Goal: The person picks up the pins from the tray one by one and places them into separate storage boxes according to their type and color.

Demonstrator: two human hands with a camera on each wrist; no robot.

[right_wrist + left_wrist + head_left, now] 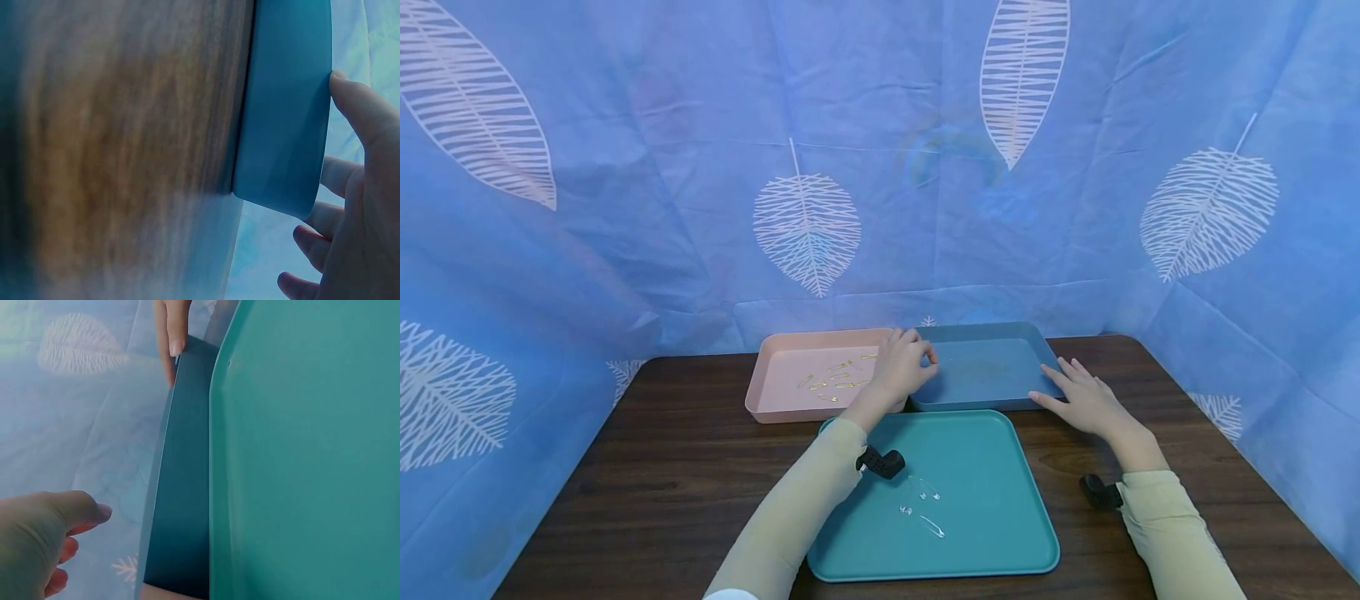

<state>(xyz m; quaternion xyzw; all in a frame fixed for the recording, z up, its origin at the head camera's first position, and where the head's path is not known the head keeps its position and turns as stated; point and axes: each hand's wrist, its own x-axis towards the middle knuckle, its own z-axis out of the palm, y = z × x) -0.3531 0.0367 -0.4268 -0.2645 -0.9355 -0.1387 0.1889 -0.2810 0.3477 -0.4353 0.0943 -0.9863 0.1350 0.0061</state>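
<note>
My left hand (904,363) is over the inner edges of a pink tray (784,414) and a blue tray (992,407). Its thumb and forefinger come together; I cannot tell whether anything is between them. Several gold safety pins (841,385) lie in the pink tray. My right hand (1084,398) has its fingers spread at the blue tray's right side; in the right wrist view the thumb (350,100) meets the rim. Nearer to me, a teal tray (1000,500) holds several silver safety pins (932,527), below my left forearm.
The trays are on a dark brown wooden table (647,483). Blue cloth (880,225) with white leaf prints hangs behind and at both sides. My left sleeve (797,508) crosses the teal tray's left edge. Each wrist wears a black camera.
</note>
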